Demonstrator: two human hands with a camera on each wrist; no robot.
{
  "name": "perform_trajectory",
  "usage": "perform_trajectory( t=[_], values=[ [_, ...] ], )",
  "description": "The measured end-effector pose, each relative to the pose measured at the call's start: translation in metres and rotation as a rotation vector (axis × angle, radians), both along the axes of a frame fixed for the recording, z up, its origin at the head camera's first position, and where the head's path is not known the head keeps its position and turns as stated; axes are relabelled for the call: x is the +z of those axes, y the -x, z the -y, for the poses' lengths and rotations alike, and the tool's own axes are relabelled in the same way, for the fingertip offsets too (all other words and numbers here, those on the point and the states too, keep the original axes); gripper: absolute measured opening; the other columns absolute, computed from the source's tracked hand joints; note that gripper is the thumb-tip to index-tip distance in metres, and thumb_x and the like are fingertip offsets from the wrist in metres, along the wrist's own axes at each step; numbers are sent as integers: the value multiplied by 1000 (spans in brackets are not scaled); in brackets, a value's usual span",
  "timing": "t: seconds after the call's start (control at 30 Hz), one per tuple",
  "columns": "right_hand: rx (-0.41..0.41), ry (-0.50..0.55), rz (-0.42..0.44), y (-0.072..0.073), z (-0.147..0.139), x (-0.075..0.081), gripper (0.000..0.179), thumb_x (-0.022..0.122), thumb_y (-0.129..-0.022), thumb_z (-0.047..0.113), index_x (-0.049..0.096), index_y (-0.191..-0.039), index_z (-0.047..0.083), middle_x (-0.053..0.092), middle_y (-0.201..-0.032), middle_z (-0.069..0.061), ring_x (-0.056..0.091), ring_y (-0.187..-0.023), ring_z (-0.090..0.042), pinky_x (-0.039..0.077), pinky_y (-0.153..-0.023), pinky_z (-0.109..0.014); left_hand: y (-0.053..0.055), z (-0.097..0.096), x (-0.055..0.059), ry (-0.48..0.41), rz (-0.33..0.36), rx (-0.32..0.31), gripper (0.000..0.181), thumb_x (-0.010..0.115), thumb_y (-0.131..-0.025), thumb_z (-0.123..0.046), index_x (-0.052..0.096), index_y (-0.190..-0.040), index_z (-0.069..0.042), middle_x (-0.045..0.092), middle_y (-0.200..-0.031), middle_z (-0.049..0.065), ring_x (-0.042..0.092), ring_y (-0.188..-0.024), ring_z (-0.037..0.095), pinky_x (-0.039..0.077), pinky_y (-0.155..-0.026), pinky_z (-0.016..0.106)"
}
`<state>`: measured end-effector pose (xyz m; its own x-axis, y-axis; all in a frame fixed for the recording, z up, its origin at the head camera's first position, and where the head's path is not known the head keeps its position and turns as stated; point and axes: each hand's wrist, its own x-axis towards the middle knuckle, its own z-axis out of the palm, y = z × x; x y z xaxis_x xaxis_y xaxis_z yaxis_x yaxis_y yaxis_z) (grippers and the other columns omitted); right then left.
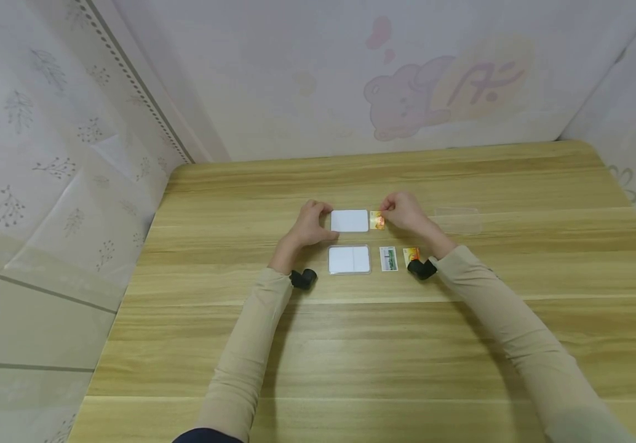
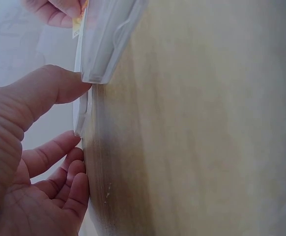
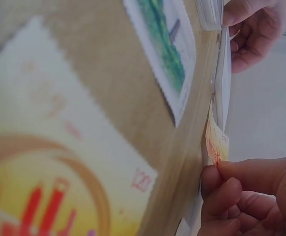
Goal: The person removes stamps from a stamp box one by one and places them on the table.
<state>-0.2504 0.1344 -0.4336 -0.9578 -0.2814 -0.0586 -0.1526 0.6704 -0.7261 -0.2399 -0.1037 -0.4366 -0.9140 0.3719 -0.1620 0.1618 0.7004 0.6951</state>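
My right hand [image 1: 405, 212] pinches a small yellow-orange postage stamp [image 1: 376, 220] by its right edge, between thumb and forefinger. The stamp's left edge sits right at a white-lined shallow clear case [image 1: 349, 221]. My left hand [image 1: 314, 225] grips that case at its left end, thumb on the near corner and forefinger on the far one. Nearer to me lies a second clear case [image 1: 349, 259] with a white insert. To its right are a green-and-white stamp [image 1: 388, 259] and another yellow stamp [image 1: 411, 253], partly covered by the black wrist camera.
A clear plastic lid [image 1: 458, 221] lies flat right of my right hand. Black wrist cameras [image 1: 304, 279] hang below both wrists, close over the wooden table [image 1: 351, 357]. A patterned curtain [image 1: 296, 80] stands behind the table's far edge.
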Motion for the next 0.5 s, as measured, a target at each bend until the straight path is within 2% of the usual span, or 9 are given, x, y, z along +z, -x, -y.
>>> perform_trajectory(
  t=[0.5],
  values=[
    [-15,-116,-27,2,2,0,7,58,-78,-4,64,-80,-7,62,-78,-17,55,-76,-29,45,-72,-39,1,0,-1,-3,-4,-1,60,75,-75,-12,48,-126,6,40,-128,19,35,-122,30,30,-105,36]
  ],
)
